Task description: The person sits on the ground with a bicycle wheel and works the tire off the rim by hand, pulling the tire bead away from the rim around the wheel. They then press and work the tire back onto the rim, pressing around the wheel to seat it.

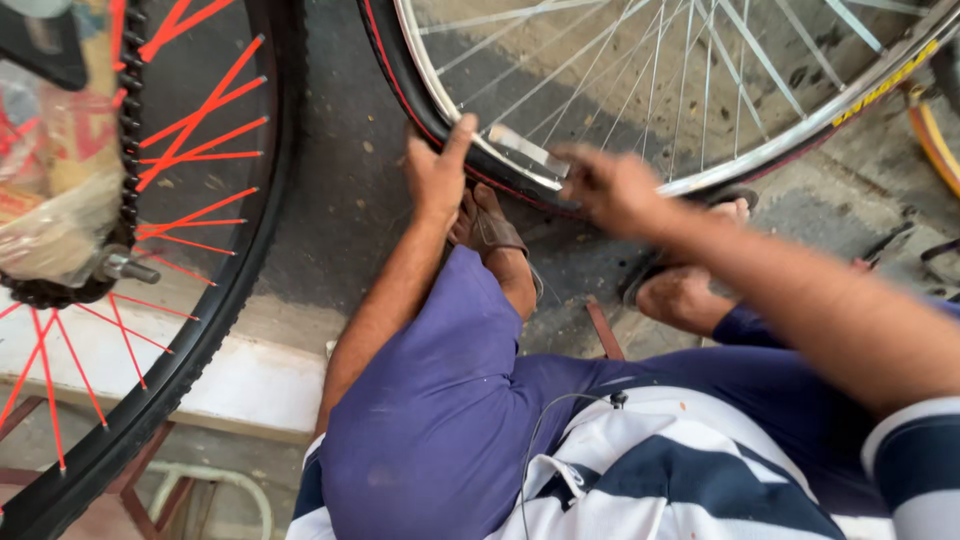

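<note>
Black rubber with a thin red line runs round the bicycle wheel (690, 90) standing on the concrete floor (340, 200) at the far side of the scene, just beyond your sandalled feet. Your left hand (437, 172) presses on the tyre (420, 95) at its low left curve, thumb hooked over toward the silver rim (520, 160) and fingers wrapped behind the rubber. Your right hand (612, 188) sits just to the right on the same stretch of tyre, fingers bent down onto it; the blur hides how tightly they close, so you cannot tell whether they pinch anything.

By the look of it, the tyre will feel soft and springy at its sidewall but stubborn along its edge, while the rim is stiff and the thin spokes (640, 80) bend easily. Take hold at the tyre's edge or the rim, not the spokes.

Left of you stands 1 more wheel with orange spokes (195, 130).
</note>
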